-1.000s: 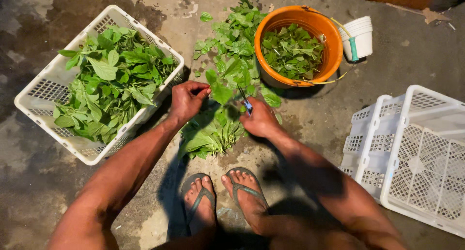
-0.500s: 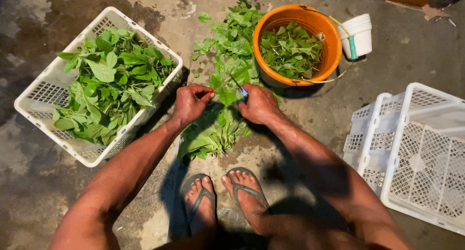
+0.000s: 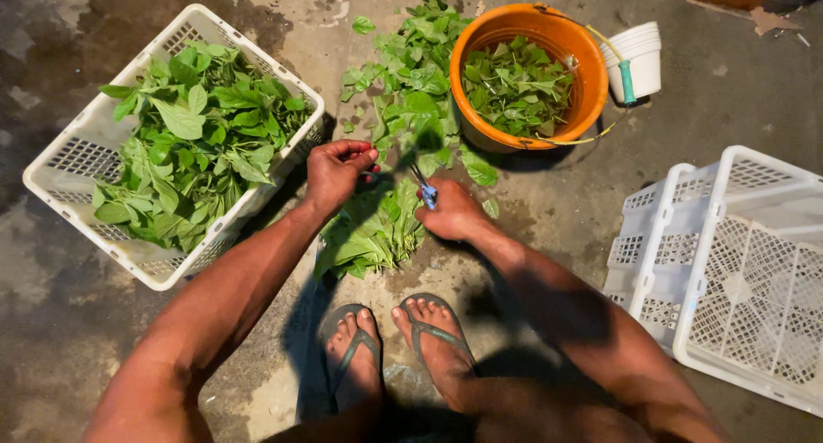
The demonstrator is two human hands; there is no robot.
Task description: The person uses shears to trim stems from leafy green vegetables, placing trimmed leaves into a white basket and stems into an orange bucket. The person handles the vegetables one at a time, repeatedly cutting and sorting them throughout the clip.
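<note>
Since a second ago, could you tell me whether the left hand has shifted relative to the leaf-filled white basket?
Cannot tell: the left hand sits just off the corner of the white basket, much as before, with any small difference explainable by the head camera moving.

Soft, even light falls from overhead onto a dull grey concrete floor (image 3: 103, 340). The person's own shadow pools darkly around the feet (image 3: 394, 349) and up across the leaf pile (image 3: 377, 229) just beyond them. Colours are vivid, focus sharp throughout. Straight edges bow slightly in the corners farthest from the feet. No glare.

Green leaves (image 3: 377, 229), orange bucket (image 3: 591, 83)
</note>
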